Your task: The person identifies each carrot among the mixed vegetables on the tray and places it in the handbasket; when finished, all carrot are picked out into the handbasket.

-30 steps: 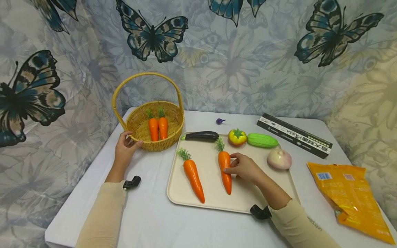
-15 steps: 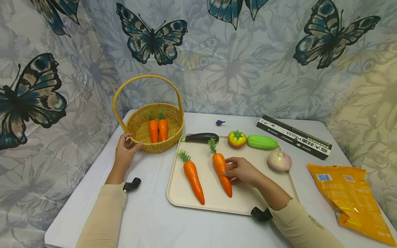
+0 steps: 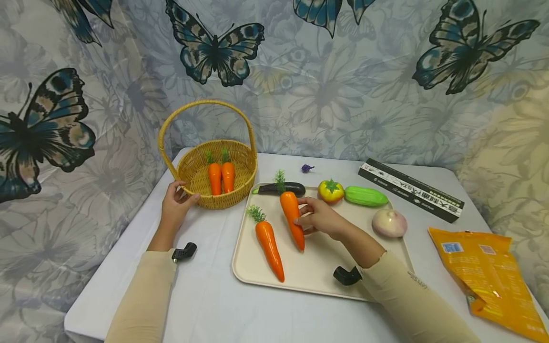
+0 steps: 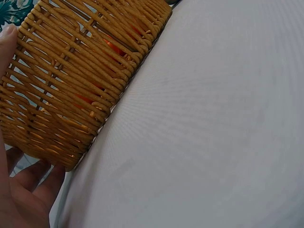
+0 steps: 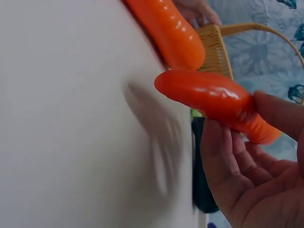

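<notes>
My right hand pinches an orange carrot with a green leafy top between thumb and fingers. In the right wrist view this carrot hangs above the cream tray, and a shadow lies under it. Left of it, a second carrot lies on the tray. My left hand holds the left front side of a yellow wicker basket, thumb on the rim and fingers against the wall, as the left wrist view also shows. Two carrots lean inside the basket.
Along the tray's far edge lie an eggplant, a red-yellow tomato and a green cucumber. An onion sits at its right. Beyond are a black pasta box, an orange bag and a small purple object.
My right hand has raised the carrot off the tray and carried it leftward and away from me, toward the eggplant. My left hand stays on the basket.
</notes>
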`<state>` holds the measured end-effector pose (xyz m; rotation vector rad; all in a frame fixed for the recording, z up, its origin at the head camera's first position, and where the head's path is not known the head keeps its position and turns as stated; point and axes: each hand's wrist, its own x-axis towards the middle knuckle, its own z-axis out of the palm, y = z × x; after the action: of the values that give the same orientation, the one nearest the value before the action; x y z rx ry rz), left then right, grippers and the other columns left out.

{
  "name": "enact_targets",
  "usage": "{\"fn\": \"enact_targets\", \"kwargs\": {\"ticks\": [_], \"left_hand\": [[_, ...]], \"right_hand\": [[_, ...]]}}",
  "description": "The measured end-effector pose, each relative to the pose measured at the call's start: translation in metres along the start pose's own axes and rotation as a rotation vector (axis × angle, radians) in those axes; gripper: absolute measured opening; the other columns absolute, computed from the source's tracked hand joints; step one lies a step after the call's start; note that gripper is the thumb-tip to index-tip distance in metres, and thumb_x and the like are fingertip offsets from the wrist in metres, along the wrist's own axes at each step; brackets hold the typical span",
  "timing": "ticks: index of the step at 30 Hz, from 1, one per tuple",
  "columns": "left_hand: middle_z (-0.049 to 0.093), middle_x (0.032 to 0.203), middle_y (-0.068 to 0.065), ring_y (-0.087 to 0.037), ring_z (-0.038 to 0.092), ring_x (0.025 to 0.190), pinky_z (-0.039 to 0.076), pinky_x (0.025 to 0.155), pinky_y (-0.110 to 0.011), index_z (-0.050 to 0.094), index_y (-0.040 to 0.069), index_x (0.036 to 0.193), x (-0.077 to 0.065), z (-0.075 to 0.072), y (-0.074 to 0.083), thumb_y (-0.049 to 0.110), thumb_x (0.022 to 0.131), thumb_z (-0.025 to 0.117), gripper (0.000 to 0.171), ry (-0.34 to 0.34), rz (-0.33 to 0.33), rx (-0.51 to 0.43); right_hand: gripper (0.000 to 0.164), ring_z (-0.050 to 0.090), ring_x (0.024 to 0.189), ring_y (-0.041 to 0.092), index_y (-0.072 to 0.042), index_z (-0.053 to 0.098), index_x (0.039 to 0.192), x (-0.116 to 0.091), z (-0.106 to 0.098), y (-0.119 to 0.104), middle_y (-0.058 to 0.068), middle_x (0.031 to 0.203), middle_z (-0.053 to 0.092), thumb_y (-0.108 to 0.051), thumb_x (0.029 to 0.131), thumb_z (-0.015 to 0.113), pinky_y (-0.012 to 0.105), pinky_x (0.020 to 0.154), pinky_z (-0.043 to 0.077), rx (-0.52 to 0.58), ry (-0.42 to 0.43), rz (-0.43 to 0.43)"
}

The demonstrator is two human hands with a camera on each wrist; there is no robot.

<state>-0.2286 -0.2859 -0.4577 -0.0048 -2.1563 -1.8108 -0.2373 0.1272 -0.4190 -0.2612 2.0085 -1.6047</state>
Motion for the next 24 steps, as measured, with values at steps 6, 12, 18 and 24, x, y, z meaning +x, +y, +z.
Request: {"fn": "enact_targets", "kwargs": {"ticks": [6, 12, 18, 24], "left_hand": [[0.031, 0.148, -0.027, -0.04, 0.031, 0.138, 0.034, 0.107, -0.055, 0.038, -0.006, 0.129, 0.0, 0.0, 0.0, 0.011, 0.086, 0.076, 0.06, -0.001, -0.011, 0.008], [0.028, 0.149, -0.027, -0.039, 0.029, 0.139, 0.031, 0.108, -0.055, 0.035, -0.01, 0.132, 0.001, 0.001, 0.001, 0.009, 0.086, 0.075, 0.064, -0.004, 0.004, -0.007], [0.028, 0.149, -0.027, -0.04, 0.028, 0.139, 0.03, 0.109, -0.056, 0.037, -0.007, 0.129, 0.002, 0.001, 0.0, 0.008, 0.086, 0.076, 0.06, -0.002, 0.007, -0.005], [0.03, 0.148, -0.027, -0.04, 0.029, 0.139, 0.031, 0.109, -0.055, 0.043, 0.001, 0.124, 0.001, 0.0, 0.0, 0.01, 0.085, 0.076, 0.052, 0.001, 0.006, -0.017]], "right_hand": [[0.057, 0.063, 0.093, 0.028, 0.0, 0.041, 0.138, 0.028, 0.007, -0.021, 0.02, 0.114, 0.054, -0.002, 0.089, 0.068, 0.043, 0.076, 0.059, -0.049, -0.001, -0.009], [0.053, 0.062, 0.094, 0.027, -0.002, 0.043, 0.136, 0.063, 0.012, -0.039, 0.019, 0.111, 0.054, -0.001, 0.09, 0.068, 0.043, 0.075, 0.059, -0.076, 0.001, -0.015], [0.054, 0.062, 0.094, 0.029, -0.006, 0.042, 0.137, 0.088, 0.017, -0.06, 0.017, 0.113, 0.052, -0.003, 0.09, 0.069, 0.045, 0.078, 0.058, -0.089, 0.004, -0.01], [0.055, 0.062, 0.097, 0.03, -0.007, 0.043, 0.138, 0.109, 0.024, -0.08, 0.016, 0.114, 0.053, -0.004, 0.089, 0.07, 0.049, 0.082, 0.056, -0.072, -0.004, -0.018]]}}
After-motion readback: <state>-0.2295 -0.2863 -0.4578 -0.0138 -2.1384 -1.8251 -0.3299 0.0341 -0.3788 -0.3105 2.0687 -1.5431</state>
